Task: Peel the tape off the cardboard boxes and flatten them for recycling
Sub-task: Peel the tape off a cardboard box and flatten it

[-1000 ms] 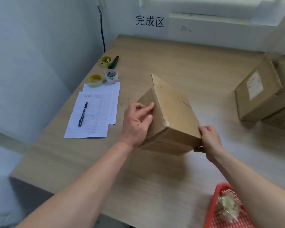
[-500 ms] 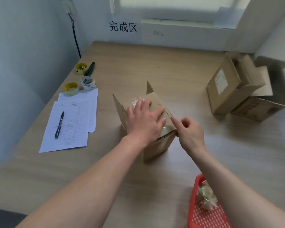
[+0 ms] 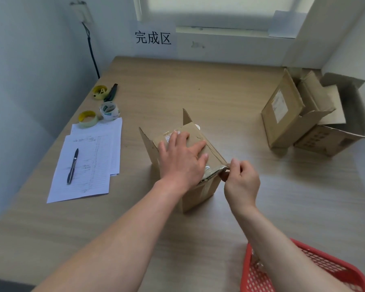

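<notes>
Centrally, the left hand (image 3: 182, 159) presses flat, fingers spread, on a small cardboard box (image 3: 195, 165) standing on the tabletop (image 3: 219, 91), while the right hand (image 3: 239, 182) pinches a tape end (image 3: 216, 172) at the box's near corner. Peeling looks barely begun and nothing is flattened. Two more boxes (image 3: 308, 121) wait, flaps open, at far right; a red basket (image 3: 299, 270) sits nearby.

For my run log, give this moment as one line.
left hand flat on box | right hand pinching tape at corner | step: peeling
</notes>
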`<action>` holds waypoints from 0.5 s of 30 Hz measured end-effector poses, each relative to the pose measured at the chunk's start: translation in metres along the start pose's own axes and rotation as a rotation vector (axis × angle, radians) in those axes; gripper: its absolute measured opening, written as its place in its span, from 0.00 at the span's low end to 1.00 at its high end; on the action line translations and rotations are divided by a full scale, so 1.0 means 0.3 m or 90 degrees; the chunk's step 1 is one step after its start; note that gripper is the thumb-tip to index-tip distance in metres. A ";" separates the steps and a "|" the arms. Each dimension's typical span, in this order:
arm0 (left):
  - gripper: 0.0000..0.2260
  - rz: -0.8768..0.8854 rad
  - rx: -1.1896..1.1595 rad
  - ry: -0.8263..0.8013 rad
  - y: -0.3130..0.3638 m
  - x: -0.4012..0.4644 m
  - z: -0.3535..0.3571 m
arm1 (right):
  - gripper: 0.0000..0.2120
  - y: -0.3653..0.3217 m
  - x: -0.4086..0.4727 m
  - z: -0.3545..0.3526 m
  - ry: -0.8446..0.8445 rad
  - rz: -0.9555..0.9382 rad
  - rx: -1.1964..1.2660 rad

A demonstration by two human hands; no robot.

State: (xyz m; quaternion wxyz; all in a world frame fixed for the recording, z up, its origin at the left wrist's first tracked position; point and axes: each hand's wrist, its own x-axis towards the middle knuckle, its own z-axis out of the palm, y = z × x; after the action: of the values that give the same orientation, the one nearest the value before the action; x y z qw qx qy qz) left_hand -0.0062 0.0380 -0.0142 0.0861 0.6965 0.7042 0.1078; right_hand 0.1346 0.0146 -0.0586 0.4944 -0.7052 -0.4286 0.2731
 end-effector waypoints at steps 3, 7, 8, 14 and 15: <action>0.19 -0.013 -0.016 0.001 0.001 0.018 0.003 | 0.11 0.014 -0.083 -0.004 -0.022 0.059 0.160; 0.18 -0.017 -0.017 0.009 0.017 0.039 0.006 | 0.11 0.016 -0.114 -0.039 -0.057 0.036 0.263; 0.18 -0.019 -0.022 0.008 0.020 0.042 0.008 | 0.13 0.012 -0.109 -0.047 -0.057 0.039 0.282; 0.17 -0.004 -0.079 -0.050 0.000 0.080 -0.025 | 0.11 -0.030 -0.070 -0.074 -0.111 0.034 0.363; 0.17 0.012 -0.075 -0.064 -0.016 0.088 -0.035 | 0.13 -0.036 -0.069 -0.075 -0.131 0.035 0.365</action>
State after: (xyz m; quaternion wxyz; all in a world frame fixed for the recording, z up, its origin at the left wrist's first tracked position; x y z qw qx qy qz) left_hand -0.0141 0.0640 -0.0048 0.1615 0.7011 0.6849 0.1149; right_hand 0.1392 -0.0124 -0.0412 0.6195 -0.5167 -0.3629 0.4664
